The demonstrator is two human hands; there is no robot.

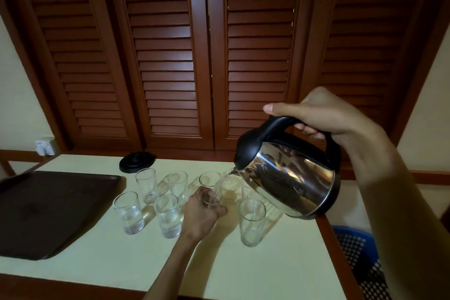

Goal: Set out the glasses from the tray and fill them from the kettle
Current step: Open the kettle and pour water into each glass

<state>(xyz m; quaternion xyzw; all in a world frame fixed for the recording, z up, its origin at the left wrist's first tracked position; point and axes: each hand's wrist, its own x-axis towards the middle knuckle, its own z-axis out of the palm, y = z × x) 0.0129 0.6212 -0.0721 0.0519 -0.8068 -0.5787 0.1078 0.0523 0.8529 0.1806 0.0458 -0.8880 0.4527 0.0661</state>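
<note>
My right hand grips the black handle of a steel kettle, tilted with its spout down to the left. Water streams from the spout into a clear glass that my left hand holds around its side on the pale table. Several other clear glasses stand around it: two at the front left, both holding some water, one at the front right, and more behind. The dark tray lies bare on the left.
The kettle's black base sits at the table's far edge. Dark wooden louvred doors rise behind the table. A blue perforated basket sits beside the table's right edge. A white wall socket is at the far left.
</note>
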